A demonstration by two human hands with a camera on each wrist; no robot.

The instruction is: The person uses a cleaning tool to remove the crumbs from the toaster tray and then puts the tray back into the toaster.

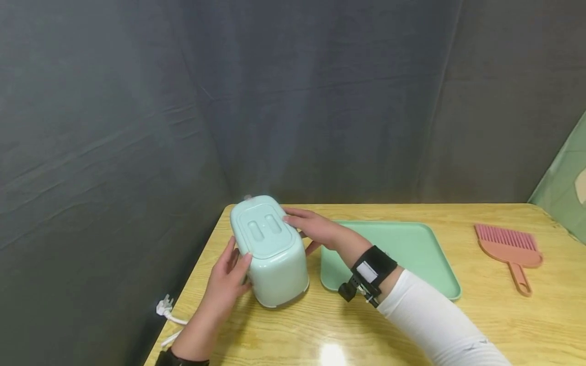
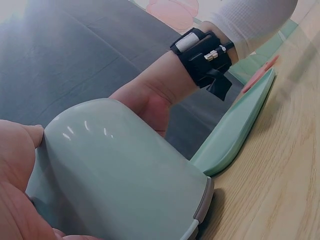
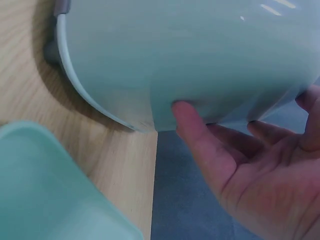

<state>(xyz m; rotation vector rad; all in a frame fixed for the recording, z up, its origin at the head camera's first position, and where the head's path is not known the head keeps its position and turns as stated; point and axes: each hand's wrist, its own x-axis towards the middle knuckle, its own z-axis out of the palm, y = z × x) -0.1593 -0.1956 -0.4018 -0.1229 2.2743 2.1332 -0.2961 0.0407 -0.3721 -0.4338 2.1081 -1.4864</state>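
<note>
Head view: the left hand [image 1: 224,285] and right hand [image 1: 318,229] hold the toaster [image 1: 271,254] between them on the left of the table [image 1: 284,338], left of the tray [image 1: 416,249]. Handling looks midway: hold taken, letting go not yet done. Left wrist view: the left hand, partly open, spans its side. Right wrist view: the right hand's loosely curved fingers [image 3: 200,142] touch it; whether it meets the table, I cannot tell.

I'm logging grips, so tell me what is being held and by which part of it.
The mint-green appliance, held by opposite sides of its body: the left hand grips its left side, the right hand its right side.
</note>
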